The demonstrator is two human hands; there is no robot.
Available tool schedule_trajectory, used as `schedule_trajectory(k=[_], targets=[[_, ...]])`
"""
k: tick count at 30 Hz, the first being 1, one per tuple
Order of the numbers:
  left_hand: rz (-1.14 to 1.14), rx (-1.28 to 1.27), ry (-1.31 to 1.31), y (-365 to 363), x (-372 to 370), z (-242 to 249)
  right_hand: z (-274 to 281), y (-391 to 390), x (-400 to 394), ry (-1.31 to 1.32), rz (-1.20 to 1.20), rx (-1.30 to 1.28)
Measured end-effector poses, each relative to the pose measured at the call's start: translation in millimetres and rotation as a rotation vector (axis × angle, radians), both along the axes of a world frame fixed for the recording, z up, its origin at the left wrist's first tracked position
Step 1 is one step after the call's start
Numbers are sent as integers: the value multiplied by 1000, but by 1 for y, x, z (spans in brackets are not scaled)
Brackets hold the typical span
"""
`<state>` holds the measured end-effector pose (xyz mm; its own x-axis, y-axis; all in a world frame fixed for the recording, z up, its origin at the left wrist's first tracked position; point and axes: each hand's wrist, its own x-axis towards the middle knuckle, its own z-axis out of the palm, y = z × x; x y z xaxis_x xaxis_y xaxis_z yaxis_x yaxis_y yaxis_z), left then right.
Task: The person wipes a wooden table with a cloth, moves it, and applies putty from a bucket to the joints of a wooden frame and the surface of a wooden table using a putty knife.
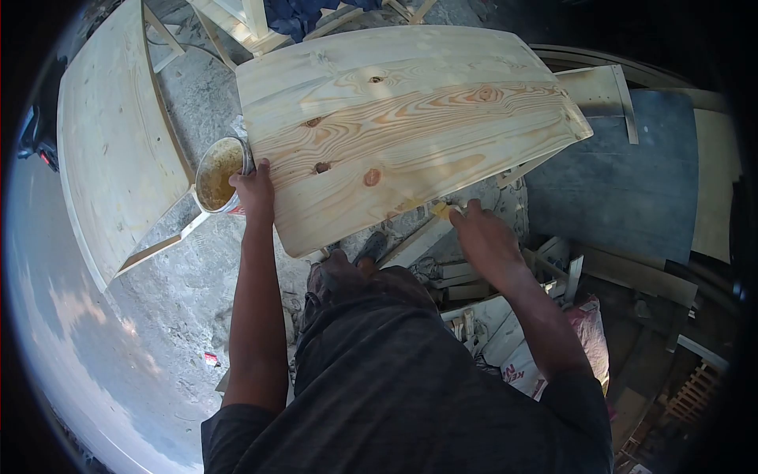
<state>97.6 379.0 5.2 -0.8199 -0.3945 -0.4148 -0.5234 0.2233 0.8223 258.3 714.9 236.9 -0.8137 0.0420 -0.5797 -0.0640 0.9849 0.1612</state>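
Note:
A broad wooden panel (410, 118) with dark knots lies in front of me. My left hand (254, 189) is closed on the rim of a round bucket (215, 178) with yellowish-brown contents, at the panel's left edge. By the panel's near edge, right of centre, my right hand (483, 237) is closed on a small tool with a yellowish end (440, 210). That end is close to the edge; whether it touches the wood I cannot tell. The tool's handle is mostly hidden by my fingers.
Another pale wooden panel (118, 150) on legs stands at the left. A dark grey board (612, 178) lies at the right. Wood offcuts (466, 276) and a printed sack (588, 332) are near my right arm. The floor (189, 300) is rough and grey.

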Motion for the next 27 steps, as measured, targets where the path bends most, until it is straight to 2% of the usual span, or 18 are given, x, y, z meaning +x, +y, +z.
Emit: schedule_trajectory(k=[3,6,9,12,18,21,25,27], targets=[[-4,-25,11,-2,0,-6,12,-4,-26,55,153,-45],[2,-26,35,0,0,-4,-8,-10,-36,56,333,-114],[11,-36,39,1,-2,-9,7,-5,-46,-32,286,8],[5,-28,34,-2,0,-6,3,-4,-57,17,345,-199],[17,13,53,-2,2,-11,9,-12,-66,-70,314,-85],[22,23,44,1,0,-6,-23,-21,-44,-8,321,-216],[9,0,46,1,1,-4,18,-22,-58,-246,239,29],[6,34,54,-2,-3,-13,7,-35,-59,-135,329,-105]])
